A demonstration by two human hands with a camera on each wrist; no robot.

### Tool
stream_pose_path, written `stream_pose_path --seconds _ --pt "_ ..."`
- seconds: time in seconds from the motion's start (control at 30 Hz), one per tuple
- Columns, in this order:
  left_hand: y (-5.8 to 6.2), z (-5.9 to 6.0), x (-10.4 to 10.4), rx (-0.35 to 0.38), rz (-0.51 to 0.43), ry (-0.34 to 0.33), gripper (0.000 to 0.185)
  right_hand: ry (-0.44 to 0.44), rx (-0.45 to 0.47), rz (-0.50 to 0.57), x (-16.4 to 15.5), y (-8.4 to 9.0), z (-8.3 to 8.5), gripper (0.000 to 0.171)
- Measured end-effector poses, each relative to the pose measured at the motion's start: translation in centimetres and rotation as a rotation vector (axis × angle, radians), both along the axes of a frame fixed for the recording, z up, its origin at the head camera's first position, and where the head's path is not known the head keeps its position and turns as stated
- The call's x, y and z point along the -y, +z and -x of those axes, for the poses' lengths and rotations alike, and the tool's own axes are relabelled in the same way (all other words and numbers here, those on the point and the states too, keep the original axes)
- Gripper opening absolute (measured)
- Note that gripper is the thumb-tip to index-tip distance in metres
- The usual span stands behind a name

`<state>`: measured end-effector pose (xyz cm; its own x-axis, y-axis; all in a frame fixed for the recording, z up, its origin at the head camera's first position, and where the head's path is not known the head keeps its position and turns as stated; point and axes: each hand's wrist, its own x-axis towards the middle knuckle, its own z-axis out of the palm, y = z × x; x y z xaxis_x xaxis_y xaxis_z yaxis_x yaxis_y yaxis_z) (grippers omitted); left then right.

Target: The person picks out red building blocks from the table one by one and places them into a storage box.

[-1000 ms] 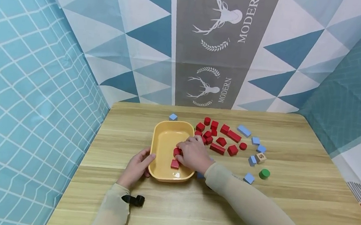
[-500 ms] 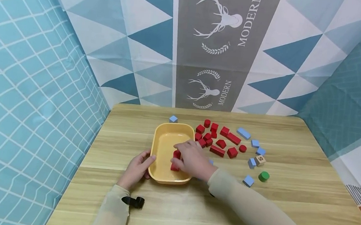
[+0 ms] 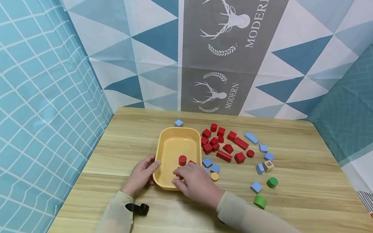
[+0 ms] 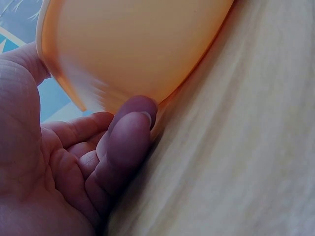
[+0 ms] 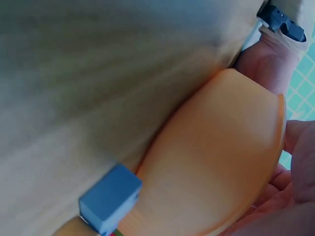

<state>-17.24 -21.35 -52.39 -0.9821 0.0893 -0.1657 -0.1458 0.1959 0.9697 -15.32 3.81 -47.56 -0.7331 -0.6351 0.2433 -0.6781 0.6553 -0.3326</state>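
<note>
The yellow tray point(image 3: 161, 144) stands on the wooden table. My left hand point(image 3: 142, 172) holds its left side, thumb over the rim and the other fingers against the outer wall; the left wrist view shows these curled fingers point(image 4: 130, 140) low on the wall. My right hand point(image 3: 197, 183) reaches over the tray's near right part, its thumb and fingertips around a red block point(image 3: 180, 176) that is mostly covered. A red cylinder point(image 3: 182, 160) stands in the tray, with another red piece point(image 3: 191, 162) partly behind the hand. The right wrist view hides the right fingertips behind the tray wall.
Several red blocks point(image 3: 224, 156) lie right of the tray. Around them are blue blocks point(image 3: 251, 137), a lettered wooden cube point(image 3: 268, 165), green cylinders point(image 3: 272, 182) and a small yellow disc point(image 3: 214, 176). One blue block point(image 3: 178, 123) sits behind the tray.
My right hand has moved toward the near edge within the tray, uncovering the red cylinder and blue blocks beside the tray. The left hand keeps its hold. The view shifted slightly at first.
</note>
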Motion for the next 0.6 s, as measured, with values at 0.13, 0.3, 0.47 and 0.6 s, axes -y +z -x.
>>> stream_pose_path --seconds 0.13,0.3,0.47,0.6 --pt "-0.2 0.0 0.0 -0.004 0.007 0.005 0.056 -0.007 0.024 0.030 0.0 -0.4 -0.1 0.028" --pt "-0.2 0.0 0.0 -0.010 0.015 0.008 0.058 -0.021 0.019 0.065 -0.4 -0.5 0.3 0.028" --pt "-0.2 0.0 0.0 0.006 0.015 0.003 0.056 -0.111 0.007 0.145 -2.2 0.3 2.0 0.028" --pt "-0.1 0.1 0.0 -0.003 0.021 -0.001 0.055 -0.270 0.036 0.093 -4.6 0.8 4.9 0.033"
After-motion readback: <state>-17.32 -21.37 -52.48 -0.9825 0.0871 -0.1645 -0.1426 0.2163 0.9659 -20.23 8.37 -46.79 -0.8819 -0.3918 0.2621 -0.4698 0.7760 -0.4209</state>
